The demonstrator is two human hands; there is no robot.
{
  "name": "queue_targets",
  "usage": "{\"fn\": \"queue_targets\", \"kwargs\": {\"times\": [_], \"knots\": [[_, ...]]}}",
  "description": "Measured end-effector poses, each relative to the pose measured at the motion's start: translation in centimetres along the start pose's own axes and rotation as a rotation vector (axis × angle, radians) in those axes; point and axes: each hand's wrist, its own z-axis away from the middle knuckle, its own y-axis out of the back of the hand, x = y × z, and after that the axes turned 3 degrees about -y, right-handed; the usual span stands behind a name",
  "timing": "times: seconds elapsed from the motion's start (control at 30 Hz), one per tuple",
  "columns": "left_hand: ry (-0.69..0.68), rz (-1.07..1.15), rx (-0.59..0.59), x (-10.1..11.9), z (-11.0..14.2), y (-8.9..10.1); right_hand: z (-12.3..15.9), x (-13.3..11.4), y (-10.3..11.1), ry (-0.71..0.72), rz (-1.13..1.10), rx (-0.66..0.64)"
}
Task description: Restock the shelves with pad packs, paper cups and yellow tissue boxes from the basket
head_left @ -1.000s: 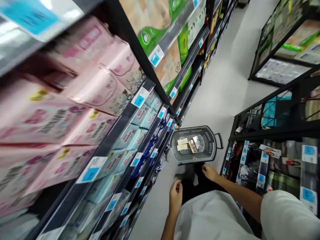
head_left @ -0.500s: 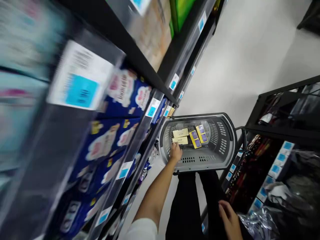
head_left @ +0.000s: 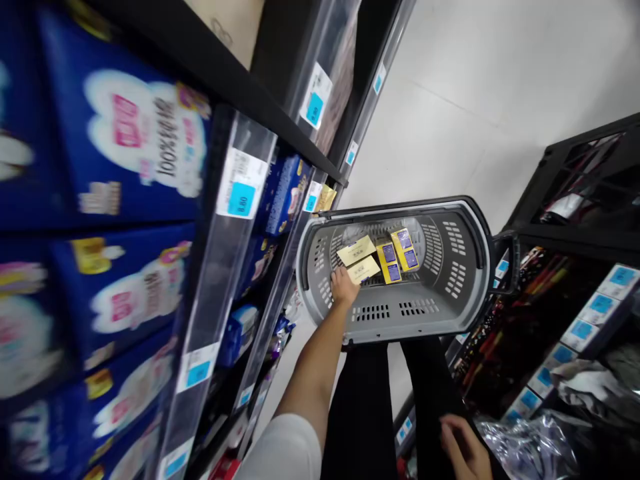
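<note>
A grey shopping basket with slotted walls lies below me, in front of my legs. Inside it, two flat cream boxes rest side by side at the left, slightly tilted against each other. Right of them are two yellow boxes with purple panels. My left hand reaches into the basket, its fingers closed at the left end of the lower cream box. Low at the right, my right hand hangs beside my leg, fingers loosely bent and thumb apart, holding nothing.
Close on the left stands a shelf with blue packs and price labels. At the right is a dark rack with labels and clear plastic-wrapped goods. The pale floor stretches ahead. The basket's handle sticks out toward the rack.
The view has shifted, and the basket appears larger. Both cream boxes are turned at more of a slant, with my left hand still at the lower one. My right hand stays low by my leg.
</note>
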Motion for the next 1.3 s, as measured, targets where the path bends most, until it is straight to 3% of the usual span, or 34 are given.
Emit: {"fn": "queue_targets", "kwargs": {"times": [0.13, 0.23, 0.4, 0.57, 0.7, 0.8, 0.9, 1.0, 1.13, 1.3], "knots": [[0.027, 0.178, 0.035, 2.5, 5.5, 3.3, -0.2, -1.7, 0.6, 0.053, -0.004, 0.002], [0.014, 0.412, 0.093, 5.5, 10.6, 8.0, 0.0, -4.0, 1.5, 0.094, -0.071, 0.013], [-0.107, 0.873, 0.203, 10.6, 20.5, 19.8, 1.9, -10.2, 4.3, 0.230, -0.209, 0.012], [-0.252, 1.214, 0.382, 13.9, 30.8, 32.1, 5.5, -19.4, 7.8, 0.467, -0.285, -0.160], [-0.374, 1.409, 0.575, 15.2, 38.0, 39.7, 9.9, -26.8, 9.8, 0.667, -0.272, -0.373], [-0.455, 1.507, 0.723, 16.1, 43.5, 43.9, 14.2, -31.0, 10.9, 0.807, -0.268, -0.619], [-0.499, 1.616, 0.840, 16.7, 49.2, 46.8, 18.5, -33.3, 11.5, 0.917, -0.181, -0.906], [-0.526, 1.735, 0.939, 16.8, 54.2, 48.1, 22.3, -33.6, 11.1, 0.999, -0.016, -1.137], [-0.481, 1.896, 1.074, 16.0, 58.8, 48.2, 25.9, -32.1, 9.6, 1.038, 0.067, -1.210], [-0.408, 1.983, 1.146, 13.9, 62.6, 47.6, 28.7, -30.7, 7.8, 0.913, 0.140, -1.291]]}}
